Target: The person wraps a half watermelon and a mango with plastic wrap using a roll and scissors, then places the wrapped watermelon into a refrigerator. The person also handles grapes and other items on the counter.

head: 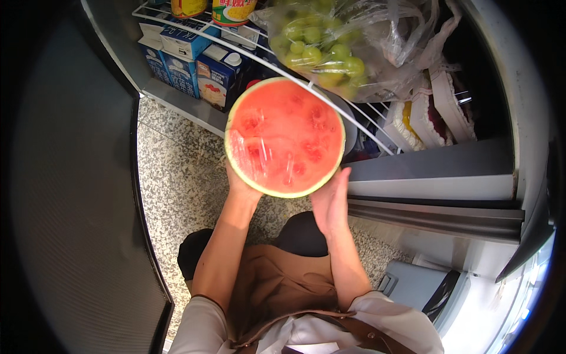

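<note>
Between my two hands is a halved watermelon [283,137], its red cut face turned up and covered with shiny clear film. My left hand [243,181] cups the rind at the lower left, with most of its fingers hidden beneath the fruit. At the lower right rim my right hand [329,199] supports the other side, its thumb along the edge. The melon's far edge lies under the front rail of a white wire shelf [283,73], at the opening of a refrigerator.
Green grapes in a clear plastic bag [318,53] rest on the wire shelf, near two cans [232,11]. Below are milk cartons [179,71], a cream carton [216,77] and several boxed cakes [426,117]. An open door [79,199] stands left; a grey bin [415,283] is lower right.
</note>
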A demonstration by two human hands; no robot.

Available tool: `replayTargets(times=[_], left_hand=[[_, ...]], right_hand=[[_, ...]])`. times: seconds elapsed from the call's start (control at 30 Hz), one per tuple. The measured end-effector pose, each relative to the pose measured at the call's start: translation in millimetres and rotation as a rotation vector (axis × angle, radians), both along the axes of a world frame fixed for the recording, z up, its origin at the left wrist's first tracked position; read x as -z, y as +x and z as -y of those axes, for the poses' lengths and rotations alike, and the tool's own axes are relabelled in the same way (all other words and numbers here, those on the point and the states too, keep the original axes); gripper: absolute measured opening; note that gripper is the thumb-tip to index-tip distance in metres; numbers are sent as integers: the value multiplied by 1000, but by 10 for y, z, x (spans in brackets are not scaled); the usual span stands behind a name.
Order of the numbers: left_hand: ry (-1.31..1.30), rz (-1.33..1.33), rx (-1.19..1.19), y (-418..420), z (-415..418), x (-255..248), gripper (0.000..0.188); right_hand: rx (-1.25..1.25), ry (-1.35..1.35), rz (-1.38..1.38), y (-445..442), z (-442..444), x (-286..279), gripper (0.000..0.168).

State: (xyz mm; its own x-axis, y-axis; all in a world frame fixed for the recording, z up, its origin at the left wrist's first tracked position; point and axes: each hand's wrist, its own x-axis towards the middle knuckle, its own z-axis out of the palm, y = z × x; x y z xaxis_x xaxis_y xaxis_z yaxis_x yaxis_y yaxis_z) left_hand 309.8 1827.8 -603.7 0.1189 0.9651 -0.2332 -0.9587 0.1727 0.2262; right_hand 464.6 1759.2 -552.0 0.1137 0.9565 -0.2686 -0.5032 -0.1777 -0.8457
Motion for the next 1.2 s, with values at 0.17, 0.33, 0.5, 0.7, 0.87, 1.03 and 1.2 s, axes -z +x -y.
replayTargets(times=[0.17,0.33,0.5,0.7,0.87,1.03,1.2], left_hand=[[-69,13,72,260,-300,-201,52],[8,13,256,378,-636,-41,60],[-89,-297,338,589,-835,-464,57],[-23,-464,298,717,-1229,195,51],[111,-690,245,795,-1286,264,47],[271,-1083,93,746,-1292,241,41],[235,-1160,346,593,-1255,1,56]], right_hand=[[-16,90,52,103,-114,82,71],[84,185,29,75,-235,131,70],[230,236,-65,159,-380,230,76],[371,182,-75,87,-507,224,77],[457,184,9,206,-567,324,75],[502,160,132,115,-567,295,76],[419,104,231,219,-444,244,87]])
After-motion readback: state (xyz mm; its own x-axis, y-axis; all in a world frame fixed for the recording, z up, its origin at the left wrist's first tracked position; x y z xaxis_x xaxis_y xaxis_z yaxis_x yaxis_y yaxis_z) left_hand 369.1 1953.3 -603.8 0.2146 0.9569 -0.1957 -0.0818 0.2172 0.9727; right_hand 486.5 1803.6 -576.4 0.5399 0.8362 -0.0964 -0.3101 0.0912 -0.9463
